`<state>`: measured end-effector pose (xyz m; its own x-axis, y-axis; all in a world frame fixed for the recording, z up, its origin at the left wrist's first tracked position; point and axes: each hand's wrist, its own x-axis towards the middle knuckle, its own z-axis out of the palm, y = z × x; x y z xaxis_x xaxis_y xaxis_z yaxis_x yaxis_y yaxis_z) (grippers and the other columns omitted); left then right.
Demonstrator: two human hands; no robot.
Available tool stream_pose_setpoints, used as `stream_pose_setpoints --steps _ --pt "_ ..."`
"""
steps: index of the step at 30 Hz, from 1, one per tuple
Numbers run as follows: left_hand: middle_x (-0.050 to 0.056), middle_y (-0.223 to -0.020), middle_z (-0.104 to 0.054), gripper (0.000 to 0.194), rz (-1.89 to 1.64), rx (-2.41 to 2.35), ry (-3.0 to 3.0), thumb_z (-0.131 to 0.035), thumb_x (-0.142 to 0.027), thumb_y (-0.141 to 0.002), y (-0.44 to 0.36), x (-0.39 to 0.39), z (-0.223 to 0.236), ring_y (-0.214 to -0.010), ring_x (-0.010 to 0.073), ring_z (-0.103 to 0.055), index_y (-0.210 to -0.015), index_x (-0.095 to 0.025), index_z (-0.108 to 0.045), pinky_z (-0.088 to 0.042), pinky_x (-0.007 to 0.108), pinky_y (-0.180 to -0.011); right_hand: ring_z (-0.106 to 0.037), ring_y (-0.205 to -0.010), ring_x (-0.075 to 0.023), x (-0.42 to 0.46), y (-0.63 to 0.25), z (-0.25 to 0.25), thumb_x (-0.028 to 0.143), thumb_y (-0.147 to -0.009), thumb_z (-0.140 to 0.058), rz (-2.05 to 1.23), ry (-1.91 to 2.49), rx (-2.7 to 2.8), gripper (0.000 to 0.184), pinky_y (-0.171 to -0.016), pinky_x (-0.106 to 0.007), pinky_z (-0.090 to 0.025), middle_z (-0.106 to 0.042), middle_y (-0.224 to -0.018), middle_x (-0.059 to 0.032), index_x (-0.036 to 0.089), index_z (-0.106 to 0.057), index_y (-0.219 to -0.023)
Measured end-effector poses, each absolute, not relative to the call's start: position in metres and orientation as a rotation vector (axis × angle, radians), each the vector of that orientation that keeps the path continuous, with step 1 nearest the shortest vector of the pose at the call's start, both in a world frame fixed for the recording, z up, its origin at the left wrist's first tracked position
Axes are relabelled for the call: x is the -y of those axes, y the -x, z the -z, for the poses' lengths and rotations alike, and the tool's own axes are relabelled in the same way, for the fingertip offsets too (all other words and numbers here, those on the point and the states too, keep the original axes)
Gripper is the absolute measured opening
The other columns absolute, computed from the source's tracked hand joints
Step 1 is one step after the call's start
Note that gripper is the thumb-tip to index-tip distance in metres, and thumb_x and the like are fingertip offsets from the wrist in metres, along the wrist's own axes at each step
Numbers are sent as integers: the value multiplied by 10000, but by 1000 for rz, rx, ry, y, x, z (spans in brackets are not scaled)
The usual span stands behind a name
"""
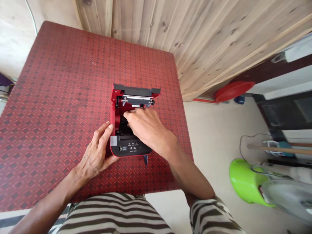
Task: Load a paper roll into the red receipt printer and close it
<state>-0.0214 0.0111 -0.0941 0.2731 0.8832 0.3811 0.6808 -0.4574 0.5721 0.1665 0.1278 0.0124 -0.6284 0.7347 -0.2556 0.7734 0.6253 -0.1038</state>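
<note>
A small red and black thermal printer [133, 146] sits on the red patterned tabletop, its lid [136, 90] raised toward the far side. A roller [137, 101] shows on the underside of that lid. My left hand [96, 154] grips the printer's left side, with fingertips on the red wall and the thumb at the front corner. Inside the paper compartment [124, 125] is my right hand [146, 125], its fingers curled and closed. What those fingers hold, if anything, is hidden by the hand. A dark strip [145, 160] pokes out below the printer's front edge.
Wood-plank panelling [156, 22] borders the table [60, 81] at the far side. On the floor to the right are a bright green bucket [246, 182], a cable [241, 146] and a red round object [234, 90]. The table's right edge lies close to my right forearm.
</note>
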Motion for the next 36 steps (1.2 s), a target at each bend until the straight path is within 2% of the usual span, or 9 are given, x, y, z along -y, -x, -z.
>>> stream_pose_setpoints --steps 3,6,9,14,21,27,30,33,36 --pt "239 -1529 -470 966 -972 -1440 -2256 -689 -460 -946 21 -11 93 -1397 392 -554 -1679 -233 -102 -630 539 -1001 -749 -912 -242 -122 -176 -20 87 -1043 -478 430 -1283 -2686 272 -735 -343 -514 -789 -1073 -128 144 -714 -1167" --pt "239 -1522 -471 958 -975 -1435 -2261 -681 -466 -951 22 -12 92 -1385 388 -562 -1679 -229 -106 -629 532 -998 -727 -1007 -227 -112 -193 -29 168 -1059 -546 673 -1264 -2841 213 -867 -349 -537 -787 -1153 -93 169 -725 -1176" --pt "237 -1515 -473 951 -982 -1429 -2267 -676 -469 -954 23 -11 93 -1379 386 -562 -1679 -226 -112 -621 537 -1005 -702 -1065 -244 -103 -209 -28 276 -1037 -634 886 -1154 -2985 196 -956 -388 -540 -800 -1146 -87 170 -752 -1151" --pt "236 -1503 -484 958 -987 -1435 -2294 -704 -460 -940 25 -10 94 -1389 365 -542 -1675 -201 -147 -614 508 -1018 -732 -1011 -201 -100 -216 -12 234 -1020 -659 1174 -1124 -3046 149 -1015 -383 -532 -815 -1108 -65 186 -765 -1113" --pt "227 -1514 -488 969 -916 -1448 -2226 -638 -655 -927 37 -10 70 -1362 376 -559 -1661 -194 -203 -584 573 -1052 -757 -896 -141 -115 -223 -4 117 -974 -702 1426 -1121 -3070 112 -886 -290 -555 -828 -994 -6 193 -777 -1008" --pt "203 -1559 -450 900 -1078 -1370 -2146 -536 -718 -957 51 -49 39 -1344 361 -581 -1648 -223 -241 -592 561 -1020 -750 -874 -140 -112 -225 -2 110 -978 -693 1331 -1205 -3349 107 -796 -265 -573 -823 -978 -29 181 -768 -1004" --pt "179 -1606 -415 929 -1187 -1318 -2241 -558 -728 -941 46 -84 20 -1417 371 -519 -1647 -218 -236 -544 568 -1089 -725 -855 -138 -101 -225 -4 118 -993 -674 1250 -1232 -3444 115 -799 -274 -582 -811 -955 -22 194 -755 -1023" --pt "193 -1649 -362 922 -1141 -1235 -2372 -501 -714 -980 36 -110 1 -1483 330 -457 -1650 -166 -184 -477 542 -1172 -691 -854 -147 -87 -226 -1 87 -1005 -638 1090 -1201 -3527 156 -824 -306 -593 -800 -952 -27 193 -733 -1069" --pt "191 -1547 -515 865 -1047 -1185 -2444 -397 -692 -1028 27 -117 -11 -1427 283 -516 -1639 -113 -197 -434 535 -1205 -677 -889 -165 -72 -227 5 28 -998 -600 785 -1244 -3603 207 -828 -326 -603 -801 -969 -58 160 -718 -1105"
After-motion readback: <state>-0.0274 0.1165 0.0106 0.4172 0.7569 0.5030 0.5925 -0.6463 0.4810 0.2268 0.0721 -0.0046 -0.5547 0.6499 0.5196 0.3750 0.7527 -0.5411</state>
